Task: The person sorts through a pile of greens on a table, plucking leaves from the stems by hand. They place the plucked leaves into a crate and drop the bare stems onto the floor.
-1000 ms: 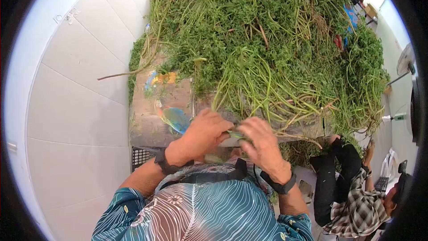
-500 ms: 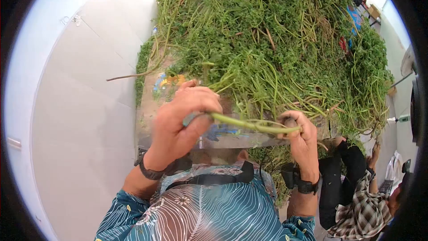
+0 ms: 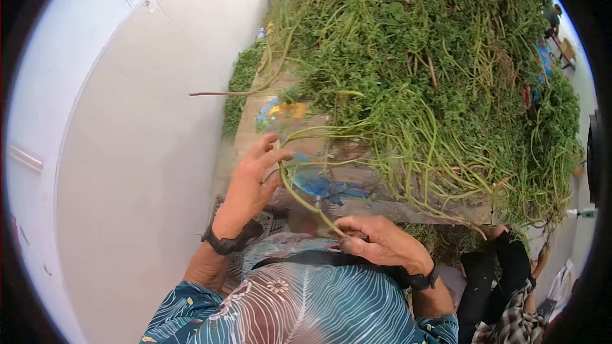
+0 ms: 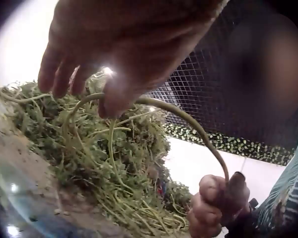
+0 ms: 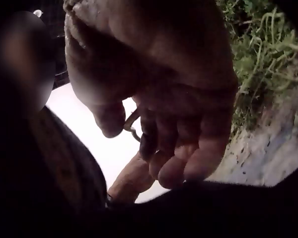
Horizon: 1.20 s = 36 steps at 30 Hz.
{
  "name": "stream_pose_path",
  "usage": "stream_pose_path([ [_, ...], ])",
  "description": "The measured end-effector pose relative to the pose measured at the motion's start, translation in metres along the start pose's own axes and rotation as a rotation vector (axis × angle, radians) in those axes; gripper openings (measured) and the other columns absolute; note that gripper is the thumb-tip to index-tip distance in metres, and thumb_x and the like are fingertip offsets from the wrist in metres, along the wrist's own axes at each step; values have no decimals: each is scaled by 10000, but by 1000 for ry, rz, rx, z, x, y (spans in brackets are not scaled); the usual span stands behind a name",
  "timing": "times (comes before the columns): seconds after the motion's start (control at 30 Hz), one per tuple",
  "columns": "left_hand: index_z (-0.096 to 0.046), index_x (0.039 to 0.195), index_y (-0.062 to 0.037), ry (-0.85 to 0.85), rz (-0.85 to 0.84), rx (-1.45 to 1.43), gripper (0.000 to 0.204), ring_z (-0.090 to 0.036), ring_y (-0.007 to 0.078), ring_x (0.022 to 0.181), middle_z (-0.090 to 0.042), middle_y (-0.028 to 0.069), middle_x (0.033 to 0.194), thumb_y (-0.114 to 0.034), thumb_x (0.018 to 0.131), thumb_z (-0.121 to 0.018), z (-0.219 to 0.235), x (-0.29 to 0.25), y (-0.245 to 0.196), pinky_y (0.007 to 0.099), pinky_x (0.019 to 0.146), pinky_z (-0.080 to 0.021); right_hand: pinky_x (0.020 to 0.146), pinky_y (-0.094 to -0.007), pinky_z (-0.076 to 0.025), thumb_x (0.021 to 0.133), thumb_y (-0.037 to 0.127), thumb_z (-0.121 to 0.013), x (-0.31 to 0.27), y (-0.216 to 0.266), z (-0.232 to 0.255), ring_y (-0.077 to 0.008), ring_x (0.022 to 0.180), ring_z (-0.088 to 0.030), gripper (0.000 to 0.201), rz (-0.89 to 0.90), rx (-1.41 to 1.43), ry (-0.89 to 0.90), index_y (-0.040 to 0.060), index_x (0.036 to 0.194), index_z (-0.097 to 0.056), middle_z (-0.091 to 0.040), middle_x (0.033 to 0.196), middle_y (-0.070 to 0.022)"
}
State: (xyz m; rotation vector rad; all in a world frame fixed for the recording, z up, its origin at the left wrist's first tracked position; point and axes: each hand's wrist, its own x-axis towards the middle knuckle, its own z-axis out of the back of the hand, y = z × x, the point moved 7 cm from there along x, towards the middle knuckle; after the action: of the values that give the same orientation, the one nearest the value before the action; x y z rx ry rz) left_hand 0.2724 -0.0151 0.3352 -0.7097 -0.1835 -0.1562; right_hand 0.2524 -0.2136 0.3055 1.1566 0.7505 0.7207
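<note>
A long green stem (image 3: pixel 306 202) curves between the two hands near the table's front edge. The left hand (image 3: pixel 250 181) holds its upper part between thumb and fingers; in the left wrist view the stem (image 4: pixel 188 119) arcs away from under that hand (image 4: pixel 124 54). The right hand (image 3: pixel 382 242) pinches the lower end, close to the person's body; in the right wrist view its fingers (image 5: pixel 174 144) are curled by a bit of stem (image 5: pixel 131 124). Thinner shoots run right from the left hand to the leafy pile (image 3: pixel 408 108).
Heaped greens cover most of the table (image 3: pixel 255 143), whose top has painted blue and orange patches. One brown stem (image 3: pixel 220 93) juts past the left edge. A pale wall (image 3: pixel 140 153) stands at left. Another person in a checked shirt (image 3: pixel 515 318) is at lower right.
The hands first came apart with a stem stretched between them. Since then the left hand has stayed at the upper stem while the right has moved down and left; the table appears shifted right.
</note>
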Motion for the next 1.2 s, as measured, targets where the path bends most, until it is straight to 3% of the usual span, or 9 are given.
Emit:
stream_pose_path([
  [0.07, -565, 1102, -53, 6, 59, 55, 339, -557, 299, 1040, -548, 143, 1154, 1, 769, -598, -1, -10, 13, 348, 867, -445, 742, -337, -450, 829, 165, -519, 9, -9, -4, -258, 832, -588, 290, -34, 75, -13, 9, 1071, -549, -609, 884, -160],
  [0.27, -543, 1094, 13, 226, 554, -875, 251, -593, 183, 934, -576, 98, 1065, -1, 843, -529, -38, -26, 39, 283, 753, -511, 774, -322, -453, 852, 188, -474, 24, -24, 0, -230, 881, -592, 300, -135, 186, -106, -8, 1064, -556, -613, 954, -155],
  [0.47, -518, 1034, -2, -148, 649, -1799, 223, -596, 170, 729, -567, 83, 971, 26, 821, -462, -12, -19, 103, 265, 643, -524, 689, -289, -484, 859, 229, -485, 31, -43, -4, -164, 855, -585, 322, -134, 149, -101, -1, 1074, -555, -619, 958, -91],
  [0.53, -521, 993, -10, -335, 450, -1158, 160, -579, 158, 698, -557, 95, 968, 6, 842, -472, 53, -12, 96, 265, 580, -516, 645, -272, -502, 861, 242, -489, 32, -57, -2, -135, 844, -586, 330, -173, 142, -117, 1, 1075, -556, -622, 960, -70],
  [0.7, -531, 1031, -61, -571, -97, -585, 170, -509, 138, 623, -578, 110, 948, -23, 874, -479, 152, -4, 20, 268, 533, -452, 658, -266, -498, 857, 206, -502, 25, -65, 3, -144, 846, -589, 308, -300, 118, -164, -4, 1076, -556, -617, 962, -91],
  [0.8, -538, 1021, -67, -702, -118, -824, 145, -496, 136, 620, -581, 102, 912, -38, 893, -475, 165, -10, 26, 269, 538, -439, 698, -277, -499, 861, 172, -531, 25, -88, 15, -170, 877, -601, 316, -81, 54, -343, -8, 1121, -521, -609, 984, -108],
  [0.9, -549, 1000, -77, -612, -41, -886, 122, -481, 130, 616, -577, 92, 877, -53, 901, -482, 158, -13, 39, 264, 538, -424, 786, -295, -472, 840, 145, -537, 17, -116, 43, -210, 899, -604, 450, -216, 694, -478, -41, 1232, -420, -611, 1030, -157],
  [1.03, -553, 980, -70, -734, -49, -814, 109, -459, 111, 619, -565, 72, 850, -56, 906, -475, 165, -25, 42, 241, 541, -403, 844, -321, -480, 844, 176, -578, 3, -149, 108, -236, 940, -605, 641, -57, 865, -790, -47, 1351, -255, -488, 1231, -171],
  [1.2, -552, 995, -74, -928, -284, -1058, 103, -434, 103, 613, -568, 74, 883, -88, 911, -493, 215, -47, 50, 225, 527, -382, 840, -328, -473, 879, 254, -558, 6, -150, 145, -189, 1013, -560, 379, -192, 498, -931, 15, 1165, -489, -572, 1068, -79],
])
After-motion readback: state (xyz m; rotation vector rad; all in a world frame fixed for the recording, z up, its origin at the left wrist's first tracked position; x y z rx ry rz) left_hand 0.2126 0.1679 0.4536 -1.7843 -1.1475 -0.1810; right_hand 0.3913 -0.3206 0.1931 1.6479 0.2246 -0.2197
